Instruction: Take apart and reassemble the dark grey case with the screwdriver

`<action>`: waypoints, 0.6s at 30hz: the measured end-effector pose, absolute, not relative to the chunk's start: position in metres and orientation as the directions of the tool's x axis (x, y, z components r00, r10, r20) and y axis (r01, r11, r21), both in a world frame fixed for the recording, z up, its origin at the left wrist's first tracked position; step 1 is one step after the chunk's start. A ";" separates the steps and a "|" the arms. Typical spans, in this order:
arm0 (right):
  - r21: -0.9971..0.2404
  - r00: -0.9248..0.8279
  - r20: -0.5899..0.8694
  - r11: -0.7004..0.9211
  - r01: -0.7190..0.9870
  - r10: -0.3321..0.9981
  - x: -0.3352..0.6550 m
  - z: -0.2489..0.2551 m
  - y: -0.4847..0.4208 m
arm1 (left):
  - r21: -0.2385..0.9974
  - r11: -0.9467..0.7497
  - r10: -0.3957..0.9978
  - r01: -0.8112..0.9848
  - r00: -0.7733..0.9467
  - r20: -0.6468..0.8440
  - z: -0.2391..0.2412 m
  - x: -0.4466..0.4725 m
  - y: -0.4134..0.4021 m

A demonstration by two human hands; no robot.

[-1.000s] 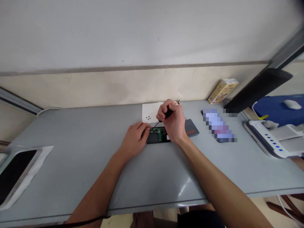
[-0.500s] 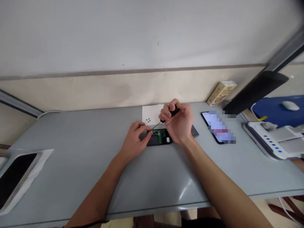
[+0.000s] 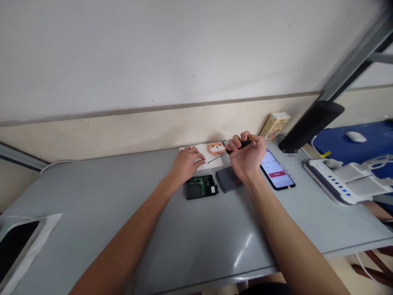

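A small black device point(image 3: 201, 187) lies opened on the grey table point(image 3: 153, 229), its green circuit board showing. Its dark grey cover point(image 3: 229, 179) lies just to the right. My right hand point(image 3: 247, 157) is closed round a black-handled screwdriver point(image 3: 229, 150), whose thin shaft points left over a white sheet of paper point(image 3: 204, 157). My left hand point(image 3: 186, 164) rests on that paper behind the device, fingers curled and pinched together at the tips; what they hold is too small to make out. An orange animal-face trinket point(image 3: 216, 147) sits on the paper's far edge.
A phone point(image 3: 277, 169) with a lit screen lies right of my right hand. Behind it stand a small yellow carton point(image 3: 274, 125) and a black monitor point(image 3: 310, 125). A white device with blue lights point(image 3: 333, 180) sits far right. A black screen on white wrapping point(image 3: 18, 241) lies far left.
Both hands have lifted off the opened device and moved back to the white paper. The screwdriver came away with my right hand. The device and its cover now lie uncovered.
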State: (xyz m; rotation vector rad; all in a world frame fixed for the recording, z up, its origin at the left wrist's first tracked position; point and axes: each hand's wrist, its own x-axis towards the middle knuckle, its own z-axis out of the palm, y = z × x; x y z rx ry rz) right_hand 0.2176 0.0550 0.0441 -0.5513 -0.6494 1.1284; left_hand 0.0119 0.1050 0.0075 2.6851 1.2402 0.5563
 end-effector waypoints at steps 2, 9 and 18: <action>-0.714 0.298 0.194 0.343 -0.611 0.935 0.220 0.045 0.055 | 0.263 -0.661 0.750 0.703 0.612 0.252 0.004 0.013 0.111; -0.722 0.350 0.267 0.427 -0.544 0.898 0.232 0.059 0.049 | 0.441 -0.632 0.766 0.637 0.602 0.228 0.009 -0.014 0.076; -0.848 0.356 0.469 0.525 -0.075 0.808 0.241 0.069 0.036 | 0.407 -0.617 0.775 0.673 0.609 0.168 -0.005 -0.009 0.014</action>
